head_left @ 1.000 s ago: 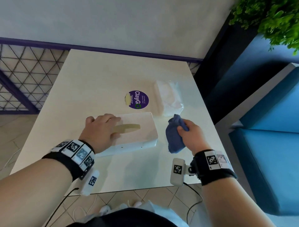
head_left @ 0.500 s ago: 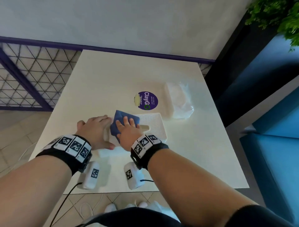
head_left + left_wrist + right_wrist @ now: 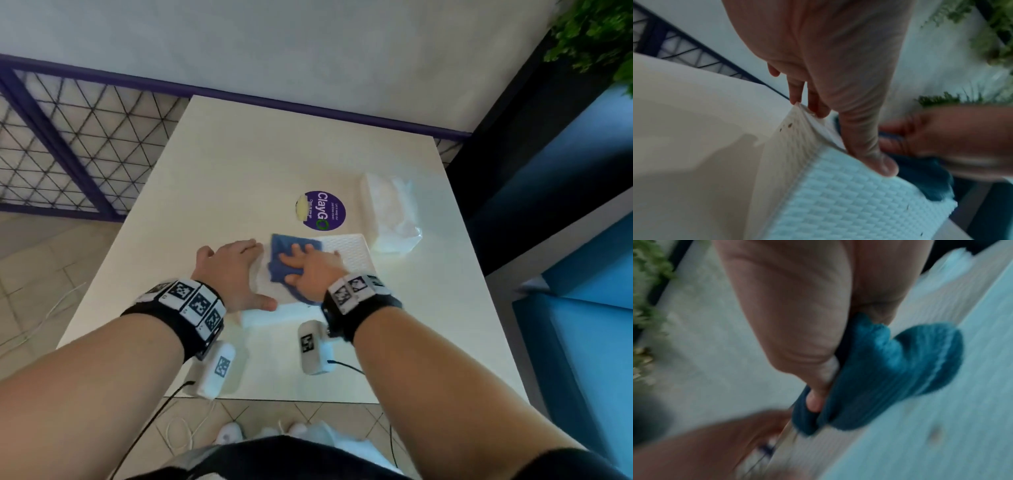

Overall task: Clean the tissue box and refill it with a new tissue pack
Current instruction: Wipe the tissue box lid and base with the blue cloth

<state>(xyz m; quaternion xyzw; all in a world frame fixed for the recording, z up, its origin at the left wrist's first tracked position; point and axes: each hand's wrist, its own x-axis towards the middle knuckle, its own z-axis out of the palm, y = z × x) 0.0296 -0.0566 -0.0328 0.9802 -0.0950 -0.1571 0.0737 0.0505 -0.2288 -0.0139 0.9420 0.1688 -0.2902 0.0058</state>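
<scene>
The white textured tissue box (image 3: pixel 347 253) lies flat on the table (image 3: pixel 239 164) in the head view. My left hand (image 3: pixel 233 270) grips its left end, fingers over the far corner and thumb on the near edge (image 3: pixel 884 164). My right hand (image 3: pixel 308 267) presses a blue cloth (image 3: pixel 284 246) onto the box top with its fingers spread flat. In the right wrist view the cloth (image 3: pixel 890 369) bunches around the thumb. Small brown specks show on the side of the box (image 3: pixel 838 203). The new tissue pack (image 3: pixel 390 216) in clear wrap lies just behind the right end of the box.
A round purple sticker (image 3: pixel 323 209) is on the table behind the box. A purple mesh railing (image 3: pixel 68 137) runs along the left, a blue seat (image 3: pixel 582 274) stands to the right, and a green plant (image 3: pixel 599 31) hangs at the top right.
My right hand carried the blue cloth from beside the right end of the box onto its top, next to my left hand. The left hand stayed on the box.
</scene>
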